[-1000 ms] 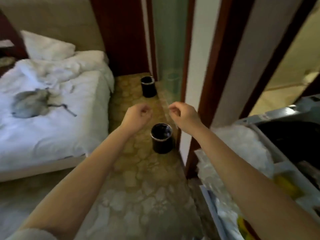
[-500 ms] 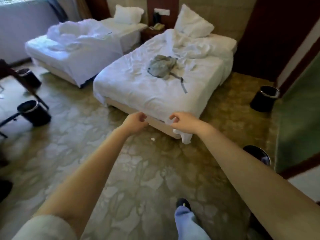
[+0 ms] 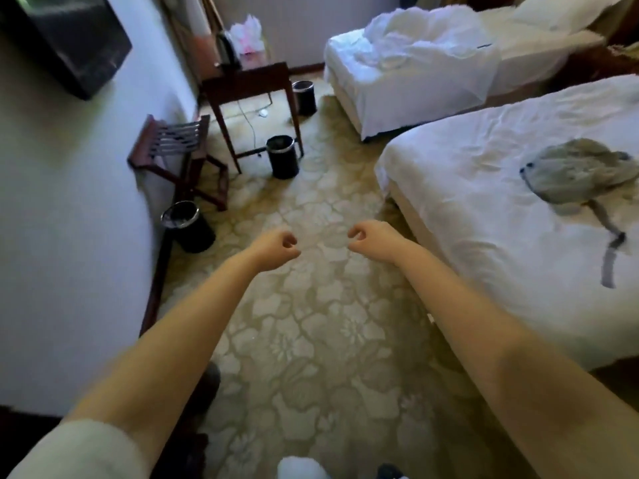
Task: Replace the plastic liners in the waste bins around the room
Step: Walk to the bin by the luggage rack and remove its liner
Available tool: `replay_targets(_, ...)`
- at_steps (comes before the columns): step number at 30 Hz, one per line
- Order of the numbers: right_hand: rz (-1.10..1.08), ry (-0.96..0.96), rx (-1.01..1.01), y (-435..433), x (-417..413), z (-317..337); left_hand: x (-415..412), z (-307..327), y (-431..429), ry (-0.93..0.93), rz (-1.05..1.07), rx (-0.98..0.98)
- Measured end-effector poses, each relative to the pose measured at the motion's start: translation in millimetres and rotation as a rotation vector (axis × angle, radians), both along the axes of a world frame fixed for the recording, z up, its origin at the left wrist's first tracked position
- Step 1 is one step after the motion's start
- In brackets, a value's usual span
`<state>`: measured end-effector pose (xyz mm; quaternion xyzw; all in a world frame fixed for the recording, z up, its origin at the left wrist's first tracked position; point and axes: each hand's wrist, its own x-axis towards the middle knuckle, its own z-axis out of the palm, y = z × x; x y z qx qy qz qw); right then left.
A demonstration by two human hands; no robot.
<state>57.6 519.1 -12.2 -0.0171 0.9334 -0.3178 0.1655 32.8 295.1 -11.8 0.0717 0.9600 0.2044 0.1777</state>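
Three black round waste bins stand on the patterned carpet. The nearest bin point(image 3: 187, 227) is by the left wall, and a crinkled clear liner shows at its rim. A second bin point(image 3: 283, 157) stands at the desk's front leg, and a third bin point(image 3: 304, 97) is farther back beside the far bed. Both my arms reach forward over the carpet. My left hand point(image 3: 276, 249) and my right hand point(image 3: 370, 238) have curled fingers, and I see nothing held in either. The nearest bin lies left of my left hand.
A wooden luggage rack point(image 3: 179, 146) and a dark desk point(image 3: 249, 84) with a kettle and a plastic bag line the left wall. Two unmade white beds point(image 3: 484, 209) fill the right side; a grey cloth point(image 3: 577, 174) lies on the near one. A TV point(image 3: 65, 39) hangs on the wall.
The view has swung left, from the doorway and cart, past the beds, to the desk wall. Both hands stay raised in front with curled fingers.
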Motion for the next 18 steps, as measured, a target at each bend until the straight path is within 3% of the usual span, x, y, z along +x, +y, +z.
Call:
replay_targets(9,0.444,-0.011,0.012,-155.7,-97.2,-13.8,-10.6,-9.7,-154.5,-0.002,0.393,0.012)
replay_targets(18,0.693,0.036,0.087,-308.0,-197.9,-18.6,-76.5,-26.6,-292.2,0.018,0.6,0.047)
